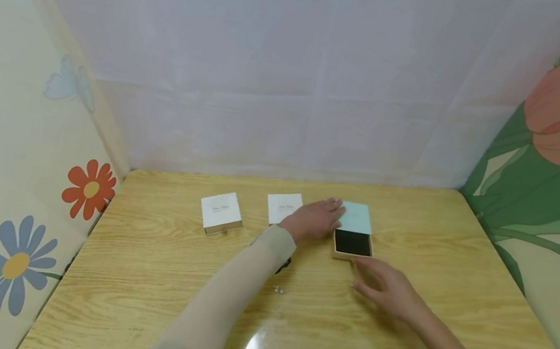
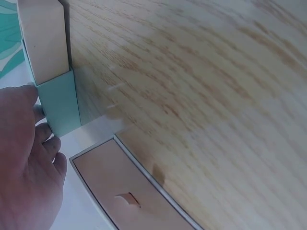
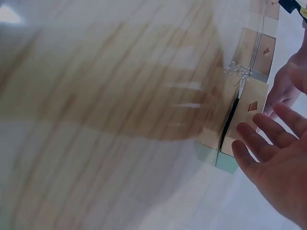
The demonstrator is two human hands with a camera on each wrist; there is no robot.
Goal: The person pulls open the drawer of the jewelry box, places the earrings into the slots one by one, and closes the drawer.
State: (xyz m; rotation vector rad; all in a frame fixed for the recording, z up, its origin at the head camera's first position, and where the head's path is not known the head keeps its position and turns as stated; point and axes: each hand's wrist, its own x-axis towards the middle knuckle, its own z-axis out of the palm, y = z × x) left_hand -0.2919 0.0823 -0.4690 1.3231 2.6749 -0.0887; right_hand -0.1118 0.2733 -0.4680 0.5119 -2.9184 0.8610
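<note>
A mint-green drawer box (image 1: pixel 355 217) lies toward the back of the table. Its beige drawer (image 1: pixel 351 257) is pulled out toward me and shows a black inside. My left hand (image 1: pixel 314 219) touches the left side of the mint sleeve (image 2: pixel 62 105), fingers loosely bent beside it. At the drawer's front, my right hand (image 1: pixel 389 288) has its fingertips by the front panel, fingers spread and relaxed in the right wrist view. Whether they touch it, I cannot tell. Nearer me on the table lies a small sparkling silver piece (image 1: pixel 279 289), too small to make out clearly.
Two white boxes with printed lids stand left of the mint one: a far-left box (image 1: pixel 220 213) and a middle box (image 1: pixel 284 204), partly behind my left hand. A white cloth (image 1: pixel 273 77) hangs behind the table; flowered cloths flank it.
</note>
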